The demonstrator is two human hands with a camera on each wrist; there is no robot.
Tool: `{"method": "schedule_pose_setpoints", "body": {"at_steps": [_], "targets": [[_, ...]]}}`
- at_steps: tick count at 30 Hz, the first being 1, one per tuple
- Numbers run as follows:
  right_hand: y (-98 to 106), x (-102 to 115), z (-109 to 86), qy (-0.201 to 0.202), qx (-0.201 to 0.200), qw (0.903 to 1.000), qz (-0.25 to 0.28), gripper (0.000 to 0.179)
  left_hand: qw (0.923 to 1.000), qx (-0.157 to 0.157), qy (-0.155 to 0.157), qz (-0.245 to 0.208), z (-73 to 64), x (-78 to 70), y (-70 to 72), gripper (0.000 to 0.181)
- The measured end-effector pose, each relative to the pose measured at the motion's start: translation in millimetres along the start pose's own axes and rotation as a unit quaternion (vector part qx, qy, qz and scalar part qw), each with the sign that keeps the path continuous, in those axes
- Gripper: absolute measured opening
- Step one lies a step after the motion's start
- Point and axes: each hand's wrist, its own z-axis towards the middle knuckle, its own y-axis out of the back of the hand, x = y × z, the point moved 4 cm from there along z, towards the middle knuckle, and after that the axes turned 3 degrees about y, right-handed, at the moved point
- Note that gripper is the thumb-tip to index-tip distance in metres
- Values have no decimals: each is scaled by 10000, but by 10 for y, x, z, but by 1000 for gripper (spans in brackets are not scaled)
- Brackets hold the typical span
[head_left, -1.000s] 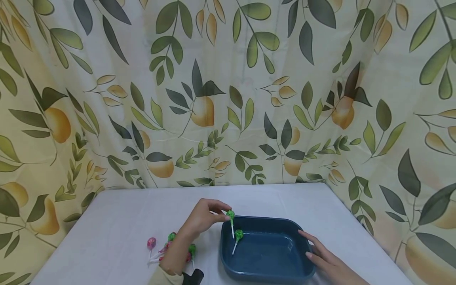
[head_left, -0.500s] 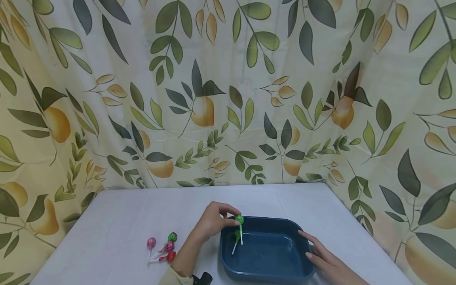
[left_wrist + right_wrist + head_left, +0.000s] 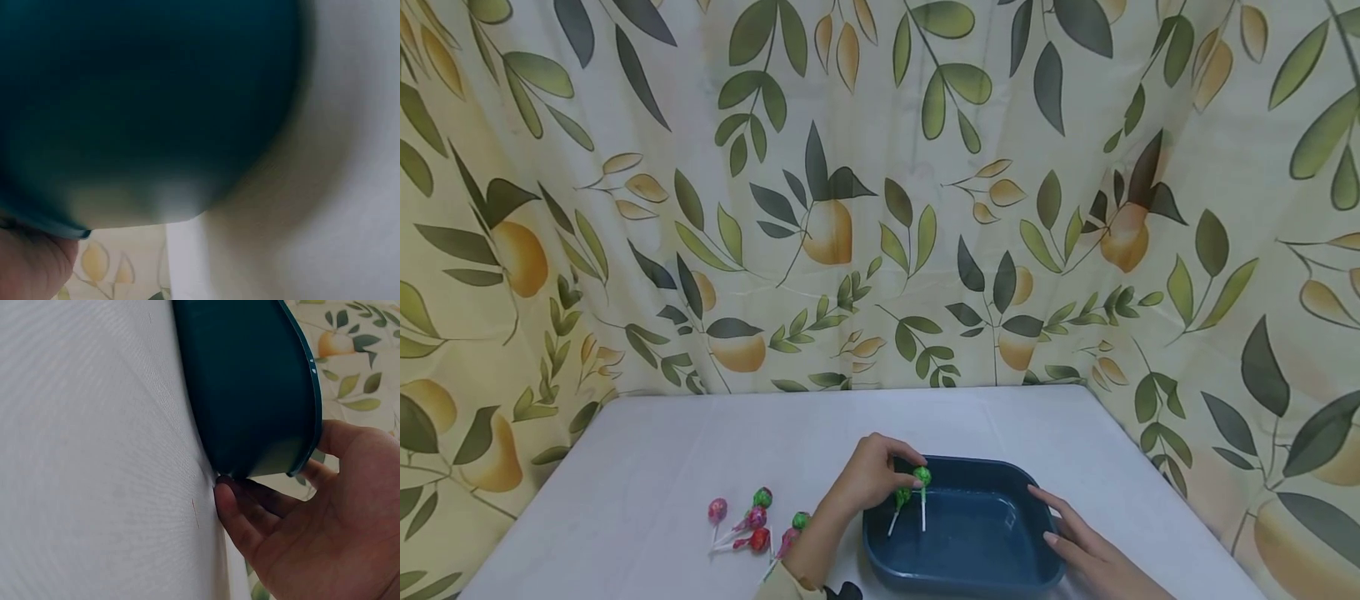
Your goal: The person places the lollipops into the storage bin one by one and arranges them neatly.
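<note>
In the head view, my left hand [image 3: 874,473] pinches a green-wrapped lollipop [image 3: 922,476] by its head, its white stick hanging down over the left part of a dark blue rectangular tray [image 3: 973,567]. Inside the tray another green lollipop [image 3: 895,510] leans near the left wall, partly behind my fingers. My right hand [image 3: 1097,550] holds the tray's right side. The right wrist view shows that hand [image 3: 331,519] with its thumb at the rim and other fingers low against the wall. The left wrist view is filled by the tray's blurred outer wall [image 3: 150,106]; the held lollipop is hidden there.
Left of the tray, several lollipops lie on the white-covered table [image 3: 647,467]: a pink one [image 3: 718,510], a green one [image 3: 763,497], a red one [image 3: 758,540] and others, some partly behind my left forearm. A leaf-and-fruit patterned curtain [image 3: 880,317] hangs behind the table.
My left hand has carried the green lollipop rightward from the tray's left rim to over its inside. More lollipops now show left of my forearm. My right hand stays in place.
</note>
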Motion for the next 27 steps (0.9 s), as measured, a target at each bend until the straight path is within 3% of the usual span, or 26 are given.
{"method": "schedule_pose_setpoints", "body": {"at_steps": [5,11,20,27], "targets": [[-3,19,-2,-19,-13,10000,-42,66,9971,-97,-89,745,13,35,-94,20],[-8,28,-1,-27,-18,10000,-52,66,9824,-203,-219,1846,-7,32,-164,22],[-8,27,-2,-30,-8,10000,-13,67,9773,-277,-205,2092,8,2,-185,21],[0,4,3,-86,-57,9999,-3,66,9697,-163,-337,2416,12,-15,-210,23]]}}
